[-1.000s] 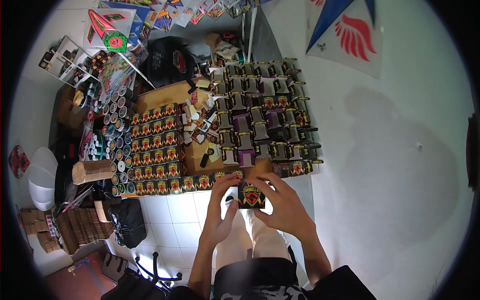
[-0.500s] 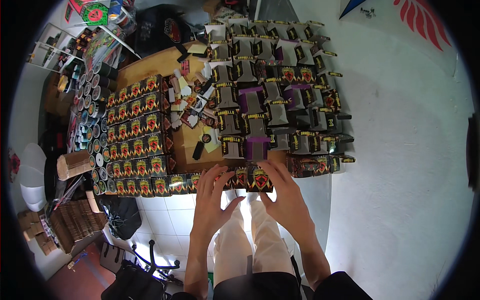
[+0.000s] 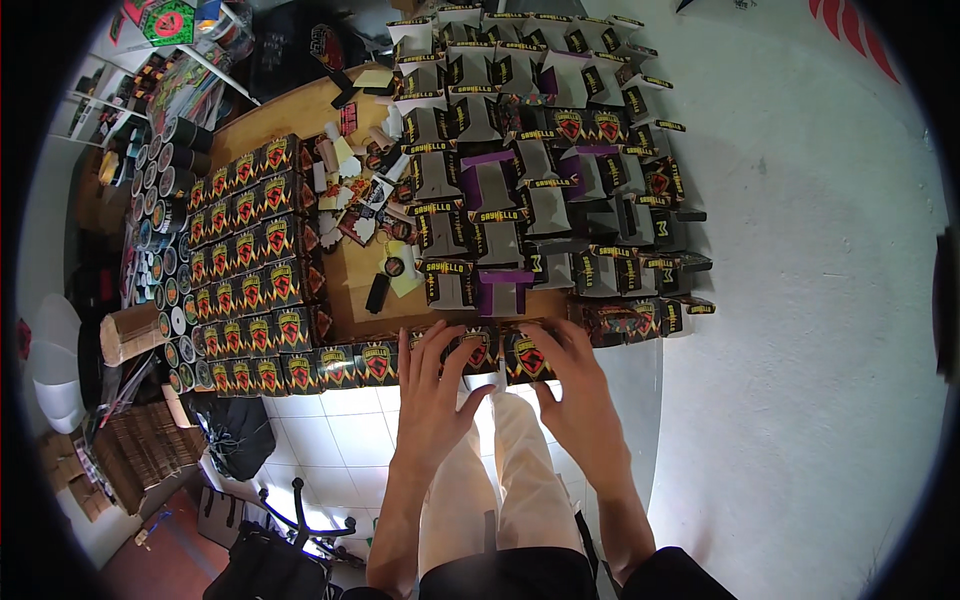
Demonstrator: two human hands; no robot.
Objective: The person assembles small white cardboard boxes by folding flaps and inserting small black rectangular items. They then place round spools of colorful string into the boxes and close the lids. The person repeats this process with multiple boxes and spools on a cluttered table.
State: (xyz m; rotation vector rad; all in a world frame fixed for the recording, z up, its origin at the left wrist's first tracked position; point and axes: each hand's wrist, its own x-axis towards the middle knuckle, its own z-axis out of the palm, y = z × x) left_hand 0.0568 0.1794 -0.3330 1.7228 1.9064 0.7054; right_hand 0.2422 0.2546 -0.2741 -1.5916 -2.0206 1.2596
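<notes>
A row of closed black boxes (image 3: 337,367) with red and yellow emblems runs along the table's front edge. My left hand (image 3: 432,400) lies over boxes near the right end of this row, fingers across their tops and thumb at the near side. My right hand (image 3: 578,395) grips the small black box (image 3: 527,357), fingers over its far side and thumb on its near face. A narrow gap separates that box from the row. Beyond my hands stand several open black boxes (image 3: 497,240) with grey insides and raised flaps; a few show purple.
Closed boxes (image 3: 240,245) stand in rows at the left, beside round-lidded containers (image 3: 180,285). Stickers, cards and small items (image 3: 370,200) lie loose on the wooden table (image 3: 350,300). More boxes (image 3: 635,322) sit at the right end, near the pale wall (image 3: 800,300). An office chair (image 3: 290,530) is below.
The view has shifted slightly. The box in my right hand has moved a little to the right, and more of the neighbouring box's face shows between my hands. My left hand keeps its place on the row.
</notes>
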